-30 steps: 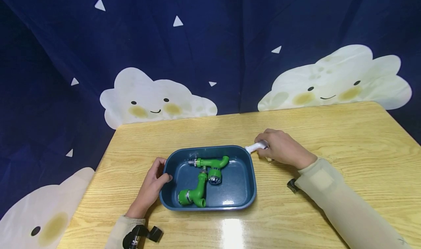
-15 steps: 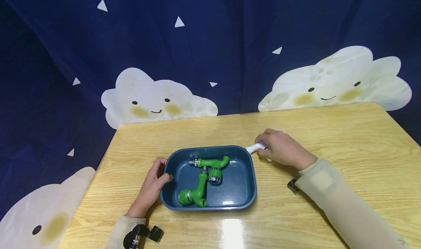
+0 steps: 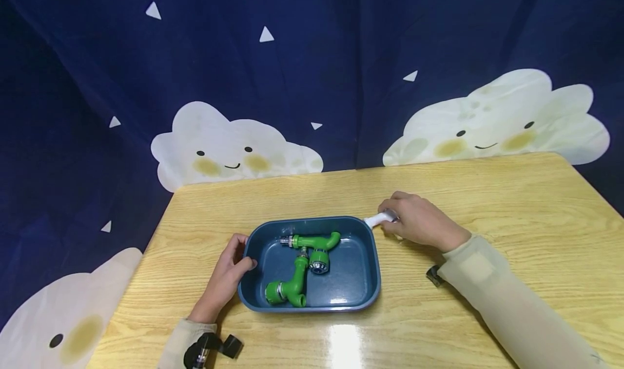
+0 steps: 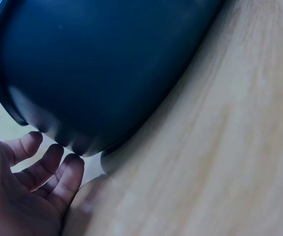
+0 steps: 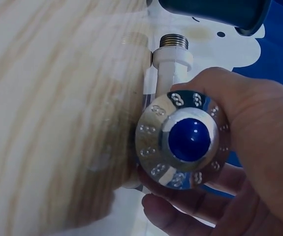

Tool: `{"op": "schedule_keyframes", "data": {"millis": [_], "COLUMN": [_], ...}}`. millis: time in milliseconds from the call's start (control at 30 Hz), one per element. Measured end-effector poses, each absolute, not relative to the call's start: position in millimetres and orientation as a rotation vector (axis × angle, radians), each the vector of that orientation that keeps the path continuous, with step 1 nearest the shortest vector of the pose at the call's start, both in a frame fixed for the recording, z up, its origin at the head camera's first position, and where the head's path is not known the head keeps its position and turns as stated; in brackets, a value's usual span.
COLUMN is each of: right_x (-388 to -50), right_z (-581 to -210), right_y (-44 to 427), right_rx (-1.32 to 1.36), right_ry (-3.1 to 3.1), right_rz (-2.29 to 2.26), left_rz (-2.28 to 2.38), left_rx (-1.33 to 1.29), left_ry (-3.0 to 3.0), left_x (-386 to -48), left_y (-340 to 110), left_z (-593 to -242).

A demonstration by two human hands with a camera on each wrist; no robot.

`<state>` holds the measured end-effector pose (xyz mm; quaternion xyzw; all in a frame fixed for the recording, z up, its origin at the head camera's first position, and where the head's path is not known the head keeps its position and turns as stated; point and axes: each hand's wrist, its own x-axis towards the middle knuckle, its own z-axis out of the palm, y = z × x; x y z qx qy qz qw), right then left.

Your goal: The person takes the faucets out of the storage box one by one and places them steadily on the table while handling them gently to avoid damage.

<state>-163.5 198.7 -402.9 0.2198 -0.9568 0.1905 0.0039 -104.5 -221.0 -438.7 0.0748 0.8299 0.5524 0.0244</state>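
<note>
A dark blue plastic basin (image 3: 341, 282) sits on the table, with two green taps (image 3: 295, 283) lying inside it. My left hand (image 3: 225, 274) grips the basin's left end, thumb over the rim. In the left wrist view the fingertips (image 4: 72, 164) touch the outer wall. To the right of the basin, my right hand (image 3: 418, 221) holds a white tap (image 3: 377, 218). Seen from the right wrist, this tap has a chrome round handle (image 5: 153, 130) with a blue centre and a threaded metal end (image 5: 173, 41). The right palm is partly hidden behind the handle.
The wooden table (image 3: 468, 190) has its back edge against a dark blue curtain (image 3: 312, 54) printed with white clouds. Black wrist-camera mounts (image 3: 231, 347) stick out near both sleeves.
</note>
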Motion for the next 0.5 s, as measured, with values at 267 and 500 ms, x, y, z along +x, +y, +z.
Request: {"op": "schedule_keyframes", "data": {"millis": [267,500], "right_x": [-161.6,-160.9], "right_z": [-399.6,-395.9], "right_y": [201.3,201.8], "right_rx": [0.708,0.692], "right_ry": [-2.992,-3.007], "right_rz": [0.596,0.588], "left_rz": [1.714,1.716], "left_rx": [0.231,0.241], "left_ry": [2.562,2.559], "left_x": [-104.9,-104.8], "left_y": [-220.0,-220.0], "left_z": [-437.9,-437.4]}}
